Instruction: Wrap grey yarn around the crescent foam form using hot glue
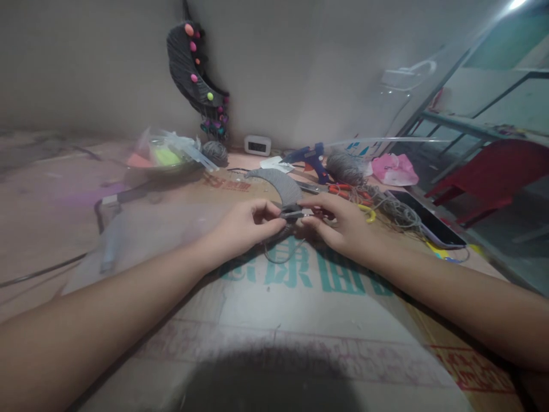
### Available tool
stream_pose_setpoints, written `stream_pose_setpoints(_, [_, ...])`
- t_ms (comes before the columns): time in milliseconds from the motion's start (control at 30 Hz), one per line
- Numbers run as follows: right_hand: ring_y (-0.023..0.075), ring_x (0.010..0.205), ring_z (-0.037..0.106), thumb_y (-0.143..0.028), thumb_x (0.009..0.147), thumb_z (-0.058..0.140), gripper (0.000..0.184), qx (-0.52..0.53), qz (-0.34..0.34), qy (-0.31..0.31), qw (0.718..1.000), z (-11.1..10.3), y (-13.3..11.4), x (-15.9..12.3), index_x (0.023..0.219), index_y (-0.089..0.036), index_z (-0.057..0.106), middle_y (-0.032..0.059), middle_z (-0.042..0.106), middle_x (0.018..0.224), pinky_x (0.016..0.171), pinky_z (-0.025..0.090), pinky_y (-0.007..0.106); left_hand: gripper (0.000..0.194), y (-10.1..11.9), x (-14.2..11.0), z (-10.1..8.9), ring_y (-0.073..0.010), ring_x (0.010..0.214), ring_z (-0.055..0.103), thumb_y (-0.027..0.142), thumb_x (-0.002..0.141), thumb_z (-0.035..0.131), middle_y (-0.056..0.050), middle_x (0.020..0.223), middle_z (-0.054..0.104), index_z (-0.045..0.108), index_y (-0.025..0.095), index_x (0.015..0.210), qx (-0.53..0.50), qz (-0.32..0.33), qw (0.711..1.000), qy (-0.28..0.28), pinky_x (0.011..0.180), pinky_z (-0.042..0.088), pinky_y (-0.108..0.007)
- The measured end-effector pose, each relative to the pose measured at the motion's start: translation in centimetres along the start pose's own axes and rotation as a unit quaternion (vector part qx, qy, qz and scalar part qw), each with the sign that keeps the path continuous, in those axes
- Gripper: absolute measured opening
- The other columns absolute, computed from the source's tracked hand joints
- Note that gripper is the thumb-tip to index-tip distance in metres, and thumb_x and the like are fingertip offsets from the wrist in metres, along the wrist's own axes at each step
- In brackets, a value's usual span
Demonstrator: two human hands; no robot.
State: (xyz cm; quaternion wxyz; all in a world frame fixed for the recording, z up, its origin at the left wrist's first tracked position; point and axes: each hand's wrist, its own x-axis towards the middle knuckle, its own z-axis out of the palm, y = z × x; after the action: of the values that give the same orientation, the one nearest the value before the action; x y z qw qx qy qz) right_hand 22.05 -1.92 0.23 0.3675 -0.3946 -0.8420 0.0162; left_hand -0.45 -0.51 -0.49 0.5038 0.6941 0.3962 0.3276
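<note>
A crescent (281, 184) wrapped in grey yarn lies on the cardboard, its near end between my two hands. My left hand (253, 224) is closed in a pinch at that end, on a dark grey part. From the other side, my right hand (338, 223) pinches a small, shiny, metal-looking piece (307, 213) whose kind I cannot make out. It meets the dark part at the left fingertips. A loose loop of grey yarn (281, 261) hangs below the fingers onto the cardboard.
Beyond my right hand lie a blue glue gun (315, 160), orange-handled scissors (349, 191), tangled grey yarn (398, 212) and a phone (429, 220). A bowl (171, 167) stands back left, near a small clock (257, 145). A decorated dark crescent (182, 60) hangs on the wall.
</note>
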Motion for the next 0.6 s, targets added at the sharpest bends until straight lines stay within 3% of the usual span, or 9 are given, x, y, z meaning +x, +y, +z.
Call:
stream_pose_setpoints(133, [0.0187,0.089,0.065,-0.033,0.086,0.061,0.031,0.115,0.121,0.039,0.985,0.1,0.2,0.3,0.114,-0.02,0.057,0.0065,0.069,0.105,0.073,0.052,0.03,0.026,0.1,0.2,0.0,-0.0109,0.065,0.056,0.04,0.078,0.067,0.0,0.076,0.063,0.063,0.017,0.087,0.012,0.015,1.0,0.011,0.059,0.042,-0.022])
stream_pose_setpoints(333, [0.0124,0.055,0.055,-0.042,0.08,0.064,0.025,0.192,0.256,-0.054,0.946,-0.1,-1.1,1.0,0.076,-0.017,0.06,-0.0017,0.059,0.063,0.052,0.043,0.024,0.026,0.5,0.0,0.1,-0.0112,0.061,0.052,0.042,0.08,0.063,0.001,0.07,0.059,0.062,0.017,0.084,0.024,0.016,0.999,0.013,0.055,0.038,-0.022])
stream_pose_setpoints(600, [0.0107,0.053,0.053,-0.038,0.08,0.064,0.022,0.304,0.294,-0.046,0.905,-0.1,-1.7,0.9,0.079,-0.017,0.058,-0.0022,0.059,0.064,0.049,0.042,0.023,0.039,1.0,-0.2,0.0,-0.0107,0.055,0.046,0.048,0.089,0.048,0.002,0.059,0.049,0.054,0.018,0.065,0.044,0.03,0.999,-0.01,0.052,0.034,-0.023])
